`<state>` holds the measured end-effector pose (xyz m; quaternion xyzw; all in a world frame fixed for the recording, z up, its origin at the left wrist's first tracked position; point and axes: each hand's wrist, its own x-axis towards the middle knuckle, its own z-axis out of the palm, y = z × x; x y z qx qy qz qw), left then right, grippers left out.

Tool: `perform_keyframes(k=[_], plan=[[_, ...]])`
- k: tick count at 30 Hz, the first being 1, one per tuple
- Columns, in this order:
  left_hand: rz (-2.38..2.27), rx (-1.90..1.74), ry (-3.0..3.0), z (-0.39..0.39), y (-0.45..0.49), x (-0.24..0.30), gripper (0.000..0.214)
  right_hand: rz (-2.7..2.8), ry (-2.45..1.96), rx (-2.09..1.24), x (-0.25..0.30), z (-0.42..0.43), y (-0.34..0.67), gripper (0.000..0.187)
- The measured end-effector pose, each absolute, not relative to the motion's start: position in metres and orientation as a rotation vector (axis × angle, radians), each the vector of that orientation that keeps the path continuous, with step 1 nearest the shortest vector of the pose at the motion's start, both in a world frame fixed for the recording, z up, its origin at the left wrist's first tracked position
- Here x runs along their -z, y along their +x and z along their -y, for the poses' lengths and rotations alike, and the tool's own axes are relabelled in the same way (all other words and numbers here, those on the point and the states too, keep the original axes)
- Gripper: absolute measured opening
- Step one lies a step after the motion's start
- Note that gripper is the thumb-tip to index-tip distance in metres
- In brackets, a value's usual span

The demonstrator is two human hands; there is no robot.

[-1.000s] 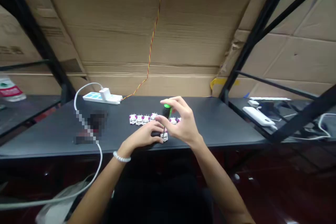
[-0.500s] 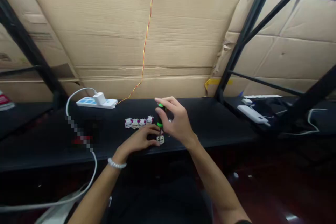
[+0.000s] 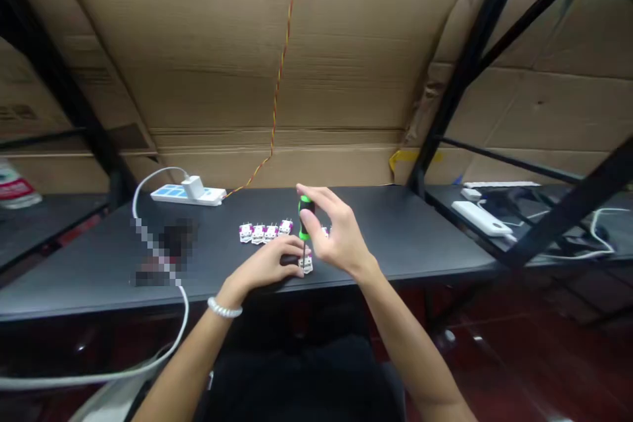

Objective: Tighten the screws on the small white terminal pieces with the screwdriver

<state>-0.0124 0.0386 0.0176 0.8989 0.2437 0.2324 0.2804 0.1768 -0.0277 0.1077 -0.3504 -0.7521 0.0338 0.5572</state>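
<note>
My right hand (image 3: 336,227) is closed around a green and black screwdriver (image 3: 305,219), held upright with its shaft pointing down. The shaft's tip meets a small white part (image 3: 307,265) with purple bits near the table's front edge. From the left, my left hand (image 3: 271,260) pinches that white part between thumb and fingers. Just behind the left hand several similar white and purple parts (image 3: 264,233) lie in a row. Another such piece (image 3: 325,231) is mostly hidden behind my right hand.
A white power strip (image 3: 208,196) with a plug lies at the back left, its white cable (image 3: 182,316) looping over the front edge. Black metal posts (image 3: 445,99) frame the dark table (image 3: 395,231). Cardboard (image 3: 212,59) stands behind; a white device (image 3: 479,217) lies at right.
The picture has shifted slightly and its brightness differs: the table looks lighter, the cardboard darker. Both hands keep nearly the same pose on the screwdriver and the white part.
</note>
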Motion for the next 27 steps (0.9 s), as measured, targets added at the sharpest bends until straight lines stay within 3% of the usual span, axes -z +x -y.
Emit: perform_keyframes(k=[4,9,14,19,24,27], plan=[[-0.657,-0.638,2.392,-0.038,-0.012,-0.017,0.021,1.674,-0.872,-0.005,-0.107,0.027,0.176,0.025],[-0.650,-0.627,2.410,-0.040,-0.012,-0.015,0.023,1.768,-0.832,-0.052,-0.107,0.027,0.178,0.040],[-0.667,-0.649,2.409,-0.040,-0.012,-0.014,0.024,1.651,-0.889,0.052,-0.106,0.028,0.181,0.024],[-0.648,-0.672,2.380,-0.040,-0.013,-0.011,0.025,1.769,-0.867,-0.056,-0.106,0.029,0.186,0.039],[-0.638,-0.674,2.386,-0.040,-0.013,-0.011,0.024,1.678,-0.897,0.049,-0.106,0.029,0.187,0.024],[-0.639,-0.679,2.377,-0.040,-0.013,-0.011,0.025,1.728,-0.867,0.005,-0.106,0.029,0.188,0.031]])
